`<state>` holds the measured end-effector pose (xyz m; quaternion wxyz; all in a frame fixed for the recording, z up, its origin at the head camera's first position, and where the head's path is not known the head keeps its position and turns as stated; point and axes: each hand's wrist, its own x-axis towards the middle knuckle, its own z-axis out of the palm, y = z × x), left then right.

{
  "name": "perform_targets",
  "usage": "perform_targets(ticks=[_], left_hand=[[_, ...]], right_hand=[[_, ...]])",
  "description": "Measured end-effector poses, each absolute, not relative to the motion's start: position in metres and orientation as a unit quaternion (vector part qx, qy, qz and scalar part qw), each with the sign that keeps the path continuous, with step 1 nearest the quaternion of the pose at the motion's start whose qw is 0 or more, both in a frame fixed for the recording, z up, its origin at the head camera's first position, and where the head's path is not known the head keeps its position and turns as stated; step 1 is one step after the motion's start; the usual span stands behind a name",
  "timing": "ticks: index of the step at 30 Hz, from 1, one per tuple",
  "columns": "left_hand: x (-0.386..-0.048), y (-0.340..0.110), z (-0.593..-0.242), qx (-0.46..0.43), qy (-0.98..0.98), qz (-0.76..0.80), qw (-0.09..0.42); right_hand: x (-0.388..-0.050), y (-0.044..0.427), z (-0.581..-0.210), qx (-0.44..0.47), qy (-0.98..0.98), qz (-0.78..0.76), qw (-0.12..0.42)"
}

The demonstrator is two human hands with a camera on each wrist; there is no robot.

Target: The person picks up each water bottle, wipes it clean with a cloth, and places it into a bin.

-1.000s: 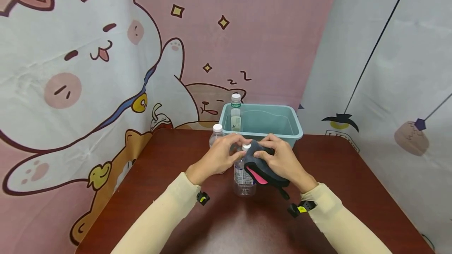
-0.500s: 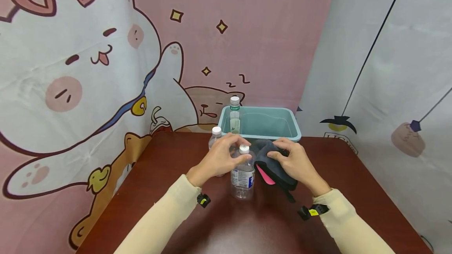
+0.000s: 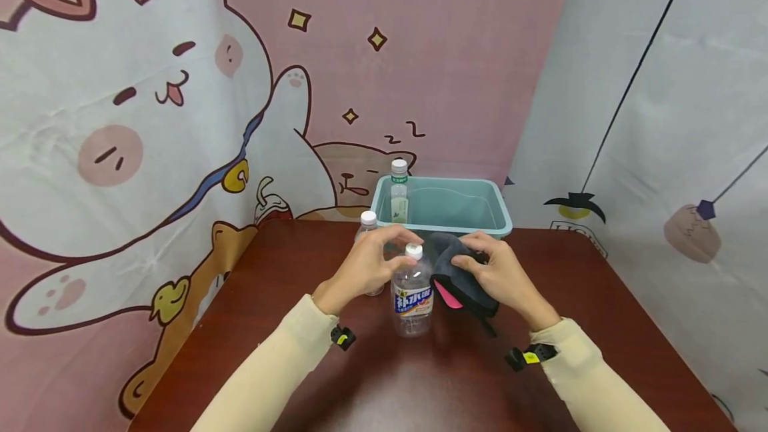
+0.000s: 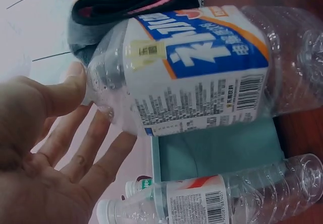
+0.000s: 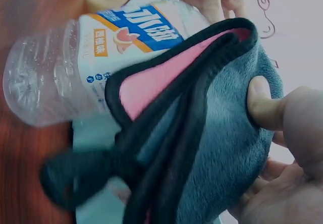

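A clear plastic bottle point(image 3: 413, 302) with a white cap and a blue-orange label stands about upright in front of me. My left hand point(image 3: 366, 264) pinches it at the cap and neck between thumb and fingers. In the left wrist view the thumb lies at the bottle's neck end. My right hand point(image 3: 501, 272) grips a folded grey cloth point(image 5: 227, 113) with black edging, a pink inner side and a black loop. The cloth lies against the bottle's right side. Whether the bottle's base touches the table cannot be told.
A second clear bottle point(image 4: 197, 201) with a white cap stands behind my left hand. Farther back is a light-blue plastic bin point(image 3: 447, 229), with a green-labelled bottle point(image 3: 399, 205) at its left end. The brown table point(image 3: 300, 252) ends at a cartoon-printed curtain point(image 3: 468, 72).
The bottle has turned, so its blue-orange label now faces me. My right hand and the cloth shifted right from the cap to the bottle's side. The left hand stays at the cap.
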<state>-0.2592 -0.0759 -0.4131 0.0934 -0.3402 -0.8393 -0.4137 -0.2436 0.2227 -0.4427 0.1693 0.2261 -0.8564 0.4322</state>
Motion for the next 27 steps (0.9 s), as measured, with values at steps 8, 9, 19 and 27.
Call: perform_targets(ticks=[8,9,19,27], left_hand=[[-0.261,-0.077,-0.414,-0.334,-0.839,-0.415,0.107],[-0.261,-0.077,-0.414,-0.337,-0.837,-0.417,0.107],[-0.262,-0.077,-0.413,-0.337,-0.841,-0.413,0.097],[-0.263,-0.077,-0.412,-0.346,-0.840,-0.408,0.092]], right_hand=[[-0.247,0.191,-0.444,0.260,-0.867,0.404,0.132],[-0.246,0.188,-0.444,0.262,-0.871,0.396,0.128],[-0.238,0.185,-0.444,0.283,-0.883,0.362,0.097],[-0.234,0.194,-0.449,0.283,-0.890,0.335,0.125]])
